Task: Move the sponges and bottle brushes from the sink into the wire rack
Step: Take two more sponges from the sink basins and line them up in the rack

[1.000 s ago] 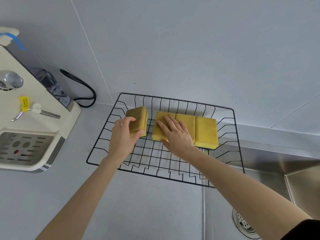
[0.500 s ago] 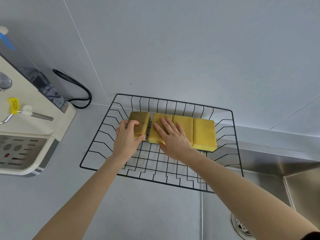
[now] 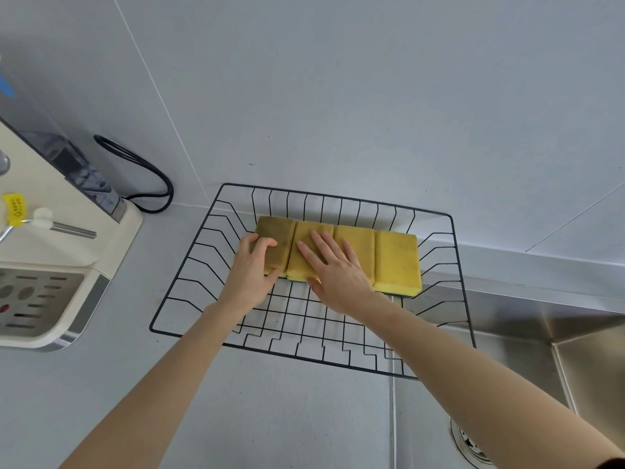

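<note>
A black wire rack (image 3: 189, 269) stands on the grey counter against the wall. Several yellow sponges lie flat side by side along its far half. My left hand (image 3: 248, 274) grips the leftmost, darker sponge (image 3: 279, 236), thumb at its near edge and fingers curled on top. My right hand (image 3: 334, 270) rests flat with fingers spread on the second sponge (image 3: 306, 262) and partly on the third sponge (image 3: 358, 247). The rightmost sponge (image 3: 397, 262) lies untouched. No bottle brush is in view.
A cream countertop appliance (image 3: 61, 262) with a drip tray stands at the left, its black cord (image 3: 148, 177) looped by the wall. The steel sink (image 3: 527, 336) with a drain (image 3: 468, 445) lies at the lower right, touching the rack's right side.
My left hand has lowered the dark sponge from a tilted hold down flat into the rack, tight against the second sponge. My right hand has stayed pressed on the sponges.
</note>
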`<state>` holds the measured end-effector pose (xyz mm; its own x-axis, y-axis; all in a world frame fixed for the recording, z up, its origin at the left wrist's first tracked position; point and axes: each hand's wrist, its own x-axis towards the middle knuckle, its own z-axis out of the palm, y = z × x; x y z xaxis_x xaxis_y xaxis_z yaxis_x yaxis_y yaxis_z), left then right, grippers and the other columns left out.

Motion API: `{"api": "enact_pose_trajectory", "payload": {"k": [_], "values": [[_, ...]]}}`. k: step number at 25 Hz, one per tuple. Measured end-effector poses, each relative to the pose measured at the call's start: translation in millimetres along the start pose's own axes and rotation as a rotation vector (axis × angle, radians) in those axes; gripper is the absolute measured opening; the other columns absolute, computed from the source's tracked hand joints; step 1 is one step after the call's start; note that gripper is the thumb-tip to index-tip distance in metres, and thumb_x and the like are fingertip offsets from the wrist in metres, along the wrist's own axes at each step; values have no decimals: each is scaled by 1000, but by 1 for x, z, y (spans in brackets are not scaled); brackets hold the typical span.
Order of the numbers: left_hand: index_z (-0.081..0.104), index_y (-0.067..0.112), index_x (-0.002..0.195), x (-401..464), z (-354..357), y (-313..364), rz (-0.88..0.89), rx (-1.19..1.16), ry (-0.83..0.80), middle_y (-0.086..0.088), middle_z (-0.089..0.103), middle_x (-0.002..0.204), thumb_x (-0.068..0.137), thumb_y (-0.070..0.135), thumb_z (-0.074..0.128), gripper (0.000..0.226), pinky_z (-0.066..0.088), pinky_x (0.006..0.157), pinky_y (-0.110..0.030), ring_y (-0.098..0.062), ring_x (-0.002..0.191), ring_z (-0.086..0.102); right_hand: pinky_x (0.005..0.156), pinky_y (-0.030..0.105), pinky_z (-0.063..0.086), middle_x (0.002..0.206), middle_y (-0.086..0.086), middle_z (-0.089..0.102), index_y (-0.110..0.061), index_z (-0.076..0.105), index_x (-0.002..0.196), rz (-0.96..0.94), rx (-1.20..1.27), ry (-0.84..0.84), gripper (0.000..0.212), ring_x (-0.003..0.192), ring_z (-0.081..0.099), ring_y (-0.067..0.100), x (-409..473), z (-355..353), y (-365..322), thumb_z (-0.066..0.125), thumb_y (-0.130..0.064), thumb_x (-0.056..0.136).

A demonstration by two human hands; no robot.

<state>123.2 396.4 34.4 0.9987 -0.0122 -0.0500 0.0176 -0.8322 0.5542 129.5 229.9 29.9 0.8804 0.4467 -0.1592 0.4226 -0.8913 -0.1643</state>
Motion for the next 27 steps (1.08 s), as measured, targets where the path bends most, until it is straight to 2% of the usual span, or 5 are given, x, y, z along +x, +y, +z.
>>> {"api": "enact_pose_trajectory", "payload": {"k": [6, 10, 14, 21, 27], "values": [[36, 9, 129, 5, -1, 4, -7, 118, -62, -17, 32, 139, 83, 14, 60, 52, 40, 101, -44, -32, 127, 35, 117, 45, -5, 159, 4, -6, -27, -3, 147, 7, -15, -22, 67, 146, -8, 23, 1, -2, 0, 39, -36, 95], [18, 14, 141, 0, -5, 6, -45, 243, -176, -17, 9, 153, 87, 26, 53, 65, 22, 112, -52, -41, 138, 11, 118, 46, -1, 159, 4, -5, -27, 1, 147, 7, -1, -26, 69, 146, -6, 24, -3, -11, 0, 43, -36, 94], [8, 17, 144, -5, -11, 12, -6, 263, -170, -12, -2, 156, 89, 34, 46, 69, 13, 113, -54, -39, 141, 0, 118, 47, 0, 159, 3, 0, -28, 6, 147, 30, 63, 50, 68, 146, -3, 23, -18, -19, 1, 45, -34, 93], [4, 18, 144, -30, -16, 47, 56, 292, -160, -9, 0, 157, 88, 41, 42, 72, 11, 115, -52, -34, 142, 1, 117, 48, -1, 159, -1, 4, -29, 6, 147, 143, 118, 103, 68, 146, -4, 21, -65, -29, 13, 46, -36, 92], [5, 21, 144, -61, -22, 84, 107, 316, -125, -5, -3, 157, 86, 50, 43, 75, 3, 116, -51, -32, 143, -2, 117, 49, -1, 159, 1, 2, -29, 7, 147, 198, 135, 156, 69, 146, -5, 23, -113, -46, 24, 47, -39, 91]]}}
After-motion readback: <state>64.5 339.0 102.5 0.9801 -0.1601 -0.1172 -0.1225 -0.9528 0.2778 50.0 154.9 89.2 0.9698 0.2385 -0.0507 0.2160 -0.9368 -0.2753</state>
